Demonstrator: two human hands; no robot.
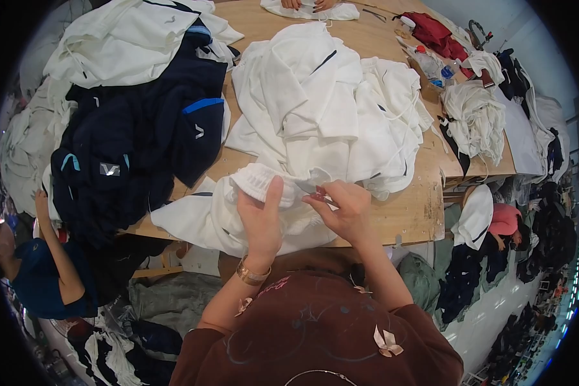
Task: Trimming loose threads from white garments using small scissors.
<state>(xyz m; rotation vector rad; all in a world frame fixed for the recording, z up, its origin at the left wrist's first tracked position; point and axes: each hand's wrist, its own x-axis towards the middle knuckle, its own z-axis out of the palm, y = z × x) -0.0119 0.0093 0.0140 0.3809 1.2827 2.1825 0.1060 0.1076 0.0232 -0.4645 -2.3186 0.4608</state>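
A white garment [196,222] lies at the near edge of the table in front of me, its gathered, ribbed band [256,181] lifted. My left hand [262,219] is closed on that band, with the thumb pointing up along it. Just to its right, my right hand [346,211] pinches a small, thin metal tool [331,206] against the edge of the same cloth. The tool looks like thread snips, but the fingers hide most of it. Beyond both hands rises a large heap of white garments [296,96], close to the piece I hold.
Navy garments [135,122] and more white ones [122,45] are piled on the left. The wooden table [424,222] ends near my body. Across it are another person's hands [309,5] on white cloth. Bundled white strips [473,119] lie right; someone's arm [58,257] reaches in left.
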